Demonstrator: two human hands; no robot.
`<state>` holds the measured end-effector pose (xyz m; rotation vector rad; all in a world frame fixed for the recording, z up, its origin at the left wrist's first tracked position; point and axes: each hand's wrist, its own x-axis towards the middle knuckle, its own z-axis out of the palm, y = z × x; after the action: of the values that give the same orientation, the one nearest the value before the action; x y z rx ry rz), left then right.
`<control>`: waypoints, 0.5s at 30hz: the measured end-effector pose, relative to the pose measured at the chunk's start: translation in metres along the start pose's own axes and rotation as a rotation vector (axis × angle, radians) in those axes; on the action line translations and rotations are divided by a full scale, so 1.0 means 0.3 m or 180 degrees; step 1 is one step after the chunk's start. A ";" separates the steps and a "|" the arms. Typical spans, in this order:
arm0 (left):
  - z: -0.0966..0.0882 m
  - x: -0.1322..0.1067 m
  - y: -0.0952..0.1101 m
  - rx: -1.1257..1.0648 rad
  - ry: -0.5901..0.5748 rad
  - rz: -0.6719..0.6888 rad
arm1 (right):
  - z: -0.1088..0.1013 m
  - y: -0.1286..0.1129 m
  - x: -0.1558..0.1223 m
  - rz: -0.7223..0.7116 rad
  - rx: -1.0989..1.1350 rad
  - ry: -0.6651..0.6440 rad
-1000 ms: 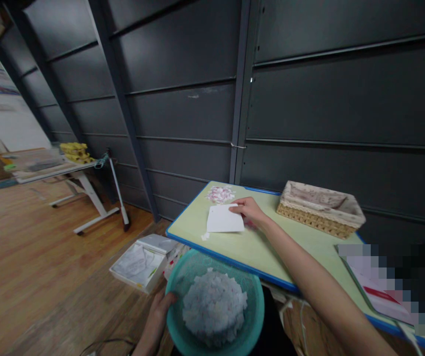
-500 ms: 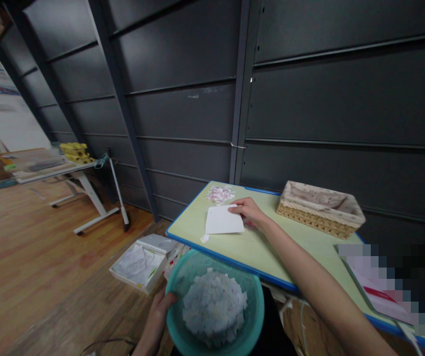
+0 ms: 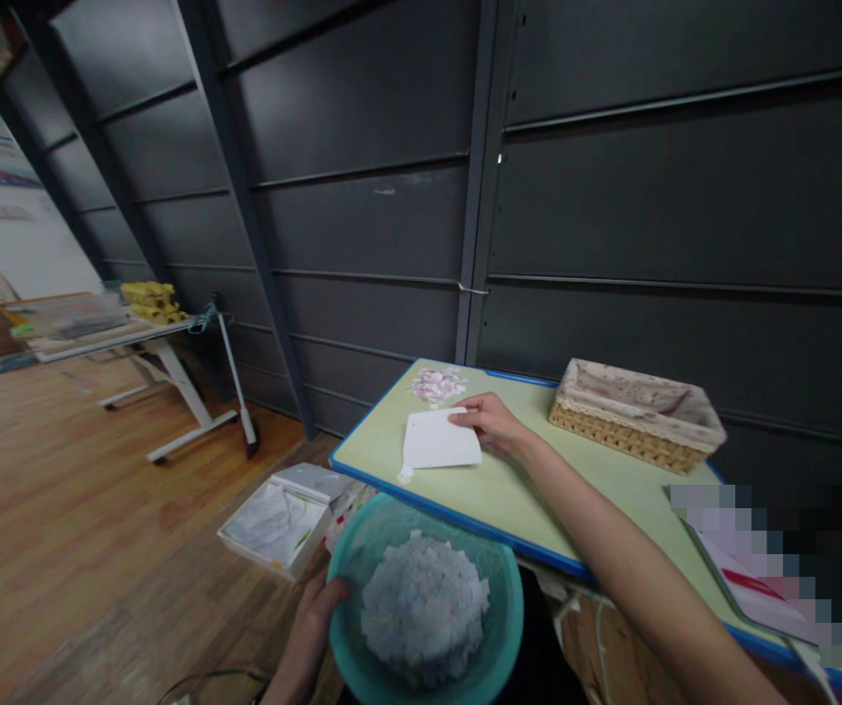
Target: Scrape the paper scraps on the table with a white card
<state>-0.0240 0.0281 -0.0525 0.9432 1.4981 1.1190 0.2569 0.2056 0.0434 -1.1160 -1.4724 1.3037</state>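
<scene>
My right hand (image 3: pixel 492 423) reaches across the pale green table (image 3: pixel 509 490) and grips the right edge of a white card (image 3: pixel 440 443) that lies on the tabletop. A few small paper bits (image 3: pixel 405 473) lie at the card's lower left corner. A pile of pink and white paper scraps (image 3: pixel 437 385) sits just beyond the card. My left hand (image 3: pixel 316 615) holds the left rim of a teal mesh basket (image 3: pixel 495 578) below the table's front edge. The basket is heaped with white paper scraps (image 3: pixel 425 612).
A wicker basket (image 3: pixel 636 412) with a cloth liner stands at the table's back right. Papers (image 3: pixel 759 587) lie at the right end. On the wooden floor lie white boxes (image 3: pixel 285 514). A second table (image 3: pixel 109 338) stands far left. Dark metal panels (image 3: pixel 538 196) close off the back.
My right hand has slid the white card a little to the left, pushing the small paper bits toward the table's front edge. The basket and my left hand have stayed put.
</scene>
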 end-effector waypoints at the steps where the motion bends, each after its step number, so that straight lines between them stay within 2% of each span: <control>1: 0.001 -0.001 0.001 0.0012 -0.0044 -0.0018 | 0.000 0.000 0.000 0.0002 -0.0003 -0.0022; 7: -0.004 -0.004 0.006 -0.0004 -0.0092 -0.0047 | 0.005 -0.013 -0.008 -0.0016 -0.0162 -0.0170; 11: -0.006 -0.002 0.009 -0.0098 -0.0284 0.0005 | 0.020 -0.034 -0.024 -0.0090 -0.0256 -0.0218; 15: -0.008 0.007 0.004 -0.0003 -0.0067 -0.0038 | 0.035 -0.060 -0.041 -0.0189 -0.0372 -0.0192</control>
<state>-0.0267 0.0298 -0.0517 0.9415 1.4844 1.0979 0.2482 0.1901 0.0599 -1.1073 -1.6318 1.2331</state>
